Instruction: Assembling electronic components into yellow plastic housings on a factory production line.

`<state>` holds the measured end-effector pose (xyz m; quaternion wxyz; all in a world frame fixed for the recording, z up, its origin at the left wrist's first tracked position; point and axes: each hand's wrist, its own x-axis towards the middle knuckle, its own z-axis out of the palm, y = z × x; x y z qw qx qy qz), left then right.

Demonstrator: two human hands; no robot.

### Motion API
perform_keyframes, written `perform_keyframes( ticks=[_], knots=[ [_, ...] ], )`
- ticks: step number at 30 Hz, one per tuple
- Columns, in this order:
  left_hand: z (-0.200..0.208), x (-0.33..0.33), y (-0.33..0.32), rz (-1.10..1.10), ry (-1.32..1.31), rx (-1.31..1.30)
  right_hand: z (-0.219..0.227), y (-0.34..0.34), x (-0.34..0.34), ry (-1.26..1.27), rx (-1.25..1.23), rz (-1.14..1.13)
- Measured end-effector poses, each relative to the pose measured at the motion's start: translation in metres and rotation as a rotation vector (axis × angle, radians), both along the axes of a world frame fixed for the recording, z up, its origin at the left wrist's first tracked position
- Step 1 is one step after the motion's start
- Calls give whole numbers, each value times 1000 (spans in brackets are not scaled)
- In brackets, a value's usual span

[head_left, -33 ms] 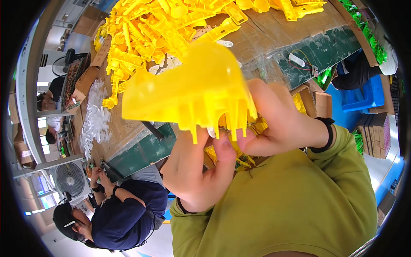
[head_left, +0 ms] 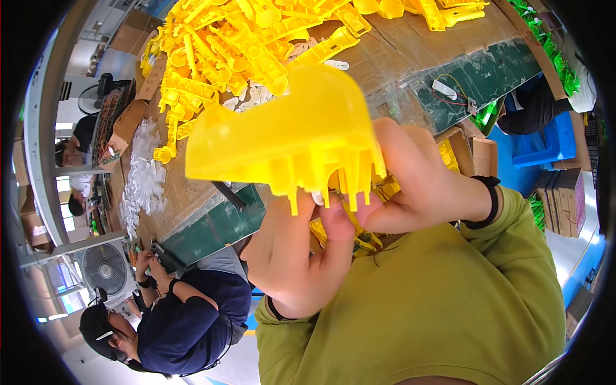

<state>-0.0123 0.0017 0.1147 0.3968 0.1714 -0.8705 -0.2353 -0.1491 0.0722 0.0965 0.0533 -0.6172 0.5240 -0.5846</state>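
The right hand [head_left: 420,183] is clamped on the right end of a yellow plastic housing [head_left: 282,138], held raised on the near side of the table [head_left: 398,45], while the left hand [head_left: 289,253] meets its pronged near edge, grip partly hidden and indeterminable, with yellow plastic parts [head_left: 237,48] heaped beyond.

A yellow plastic shell [head_left: 282,135] gleams, smooth and glossy. Nearby, a dull cardboard box [head_left: 486,157]; the olive sweatshirt [head_left: 436,308] is matt cloth.

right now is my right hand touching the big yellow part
Touching. In the head view, the right hand meets the yellow part at its right edge, no gap showing.
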Motion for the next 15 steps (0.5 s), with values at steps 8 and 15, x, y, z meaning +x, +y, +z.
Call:
perform_keyframes(
  ticks=[8,15],
  knots=[
    [-6,-12,-3,34,-14,104,-13,-8,0,4,-60,-100],
    [-21,-20,-15,-180,83,560,-3,-6,-5,-483,85,118]
  ],
)
